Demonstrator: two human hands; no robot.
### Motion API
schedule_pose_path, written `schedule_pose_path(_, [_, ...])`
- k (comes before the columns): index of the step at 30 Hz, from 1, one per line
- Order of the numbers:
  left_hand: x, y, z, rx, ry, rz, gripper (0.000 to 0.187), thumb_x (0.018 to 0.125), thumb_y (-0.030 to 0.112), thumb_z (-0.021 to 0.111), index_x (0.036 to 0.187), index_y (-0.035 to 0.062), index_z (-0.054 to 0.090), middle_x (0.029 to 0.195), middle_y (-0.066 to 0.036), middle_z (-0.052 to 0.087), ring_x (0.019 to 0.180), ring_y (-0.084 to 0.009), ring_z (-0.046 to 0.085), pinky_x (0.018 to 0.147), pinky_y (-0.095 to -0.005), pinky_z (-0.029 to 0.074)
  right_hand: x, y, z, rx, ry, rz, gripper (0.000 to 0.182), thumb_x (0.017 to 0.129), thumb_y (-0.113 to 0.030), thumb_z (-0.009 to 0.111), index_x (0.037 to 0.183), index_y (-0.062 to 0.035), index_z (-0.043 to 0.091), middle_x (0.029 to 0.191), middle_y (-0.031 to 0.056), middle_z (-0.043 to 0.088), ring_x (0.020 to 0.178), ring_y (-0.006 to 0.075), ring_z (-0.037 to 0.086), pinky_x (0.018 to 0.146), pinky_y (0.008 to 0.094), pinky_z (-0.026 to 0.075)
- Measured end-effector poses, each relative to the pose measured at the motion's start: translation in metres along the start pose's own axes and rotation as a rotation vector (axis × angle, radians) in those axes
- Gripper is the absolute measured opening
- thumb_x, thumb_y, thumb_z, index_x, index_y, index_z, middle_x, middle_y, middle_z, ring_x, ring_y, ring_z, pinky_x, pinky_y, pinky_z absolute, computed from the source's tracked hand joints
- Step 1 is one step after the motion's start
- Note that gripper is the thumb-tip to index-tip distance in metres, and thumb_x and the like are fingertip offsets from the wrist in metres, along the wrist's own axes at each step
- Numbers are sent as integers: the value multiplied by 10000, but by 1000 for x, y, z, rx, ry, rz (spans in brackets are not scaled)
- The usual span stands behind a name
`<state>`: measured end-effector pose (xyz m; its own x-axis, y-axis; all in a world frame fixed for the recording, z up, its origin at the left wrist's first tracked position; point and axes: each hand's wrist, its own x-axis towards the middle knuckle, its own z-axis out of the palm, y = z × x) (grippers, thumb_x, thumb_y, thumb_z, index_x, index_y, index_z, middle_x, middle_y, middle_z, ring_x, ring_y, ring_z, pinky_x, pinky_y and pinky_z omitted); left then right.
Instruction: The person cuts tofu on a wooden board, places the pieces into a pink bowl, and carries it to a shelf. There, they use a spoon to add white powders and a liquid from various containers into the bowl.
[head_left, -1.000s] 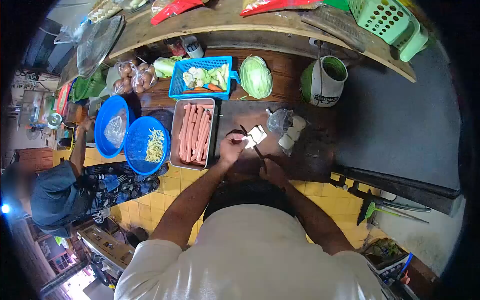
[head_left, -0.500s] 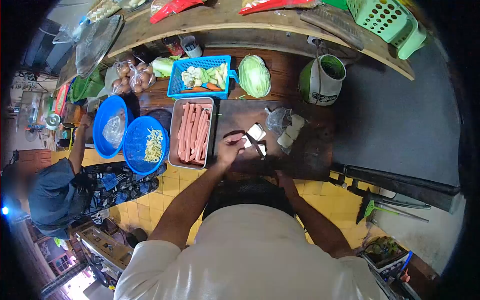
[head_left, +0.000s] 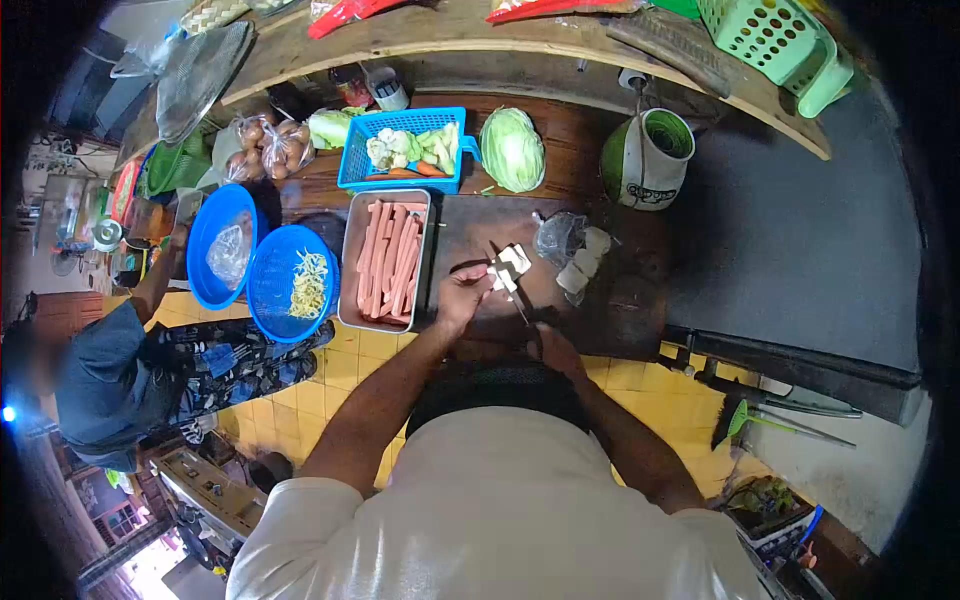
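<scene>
L hand [head_left: 463, 298] half-curled, tips at cut white block [head_left: 515, 256], L hand's 2 o'clock, on dk board [head_left: 620, 312]; grip unclear. R hand [head_left: 553, 350] closed on knife [head_left: 521, 308], blade over block. Sausages [head_left: 385, 262] in metal tray [head_left: 349, 262]: L hand's 10 o'clock.

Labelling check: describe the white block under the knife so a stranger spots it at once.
Start at the metal tray of pink sausages; to its right lies a dark board. On that board, near the tray, the left hand touches the white block, probably tofu. Unlike the white pieces farther right by the clear plastic bag, it has the knife across it.
</scene>
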<state>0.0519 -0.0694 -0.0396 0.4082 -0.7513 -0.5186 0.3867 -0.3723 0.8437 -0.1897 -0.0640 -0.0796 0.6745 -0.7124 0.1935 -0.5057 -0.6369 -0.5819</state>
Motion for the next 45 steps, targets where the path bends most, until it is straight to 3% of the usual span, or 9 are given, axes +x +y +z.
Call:
schedule_pose_path(9, [1, -1, 0, 106, 6, 40, 249, 844, 49, 726, 1075, -23, 664, 895, -39, 677, 717, -79, 587, 641, -208, 490, 16, -3, -11, 103, -354, 225, 476, 910, -312, 584, 1245, 12, 487, 1088, 233, 614, 992, 393, 622, 836, 447, 527])
schedule_pose_path(13, [3, -4, 0, 40, -3, 15, 239, 846, 48, 724, 1067, -25, 668, 876, -36, 678, 701, -76, 578, 630, -206, 482, 17, -13, -18, 117, -338, 306, 486, 908, -309, 579, 1258, 15, 483, 1108, 239, 608, 1000, 405, 616, 833, 458, 523])
schedule_pose_path(15, [4, -4, 0, 67, -31, 60, 241, 844, 53, 728, 1062, -28, 666, 869, -32, 678, 684, -73, 573, 612, -203, 478, 13, -7, -9, 102, -149, 104, 469, 911, -287, 565, 1260, 16, 482, 1123, 248, 602, 1005, 415, 612, 833, 472, 521])
schedule_pose_path(25, [3, -4, 1, 48, 28, 16, 235, 840, 63, 737, 1037, -38, 658, 869, -43, 680, 677, -74, 580, 600, -202, 481, 18, -7, -1, -50, -233, 160, 494, 906, -330, 546, 1213, 52, 484, 967, 241, 608, 830, 376, 656, 646, 476, 568])
schedule_pose_path(37, [5, -4, 1, 53, 14, 55, 215, 891, 68, 673, 1076, -26, 615, 864, -50, 664, 692, -96, 596, 594, -215, 492, 5, 15, -11, 134, -459, 401, 456, 891, -306, 587, 1221, 1, 521, 1037, 220, 638, 960, 391, 633, 800, 459, 531])
schedule_pose_path(39, [4, -2, 1, -73, -10, -7, 223, 881, 85, 680, 1067, -27, 630, 836, -27, 646, 660, -74, 568, 571, -215, 469, 0, 20, -18, 230, -488, 455, 467, 872, -355, 578, 1211, -40, 513, 1010, 237, 628, 918, 426, 619, 746, 527, 504])
schedule_pose_path(41, [4, -2, 3, -64, -82, 12, 269, 855, 69, 705, 1095, -6, 608, 867, -13, 613, 730, -79, 572, 585, -221, 478, -4, 20, -18, 172, -426, 404, 476, 872, -362, 577, 1234, -58, 511, 1030, 233, 620, 936, 418, 618, 765, 521, 508])
schedule_pose_path(43, [10, -19, 5, 168, -162, 290, 392, 849, 51, 718, 1178, 30, 505, 962, -39, 605, 808, -121, 595, 607, -247, 507, 0, 7, -30, 114, -365, 357, 487, 872, -368, 577, 1256, -77, 508, 1051, 228, 612, 955, 409, 618, 783, 516, 512])
schedule_pose_path(45, [11, -18, 6, 195, -195, 223, 494, 830, 23, 729, 1230, 73, 443, 1062, -44, 562, 865, -138, 588, 646, -262, 532, 33, -32, -70, -22, -512, 460, 509, 884, -387, 618, 1287, -99, 499, 1162, 199, 578, 1014, 399, 609, 853, 483, 511])
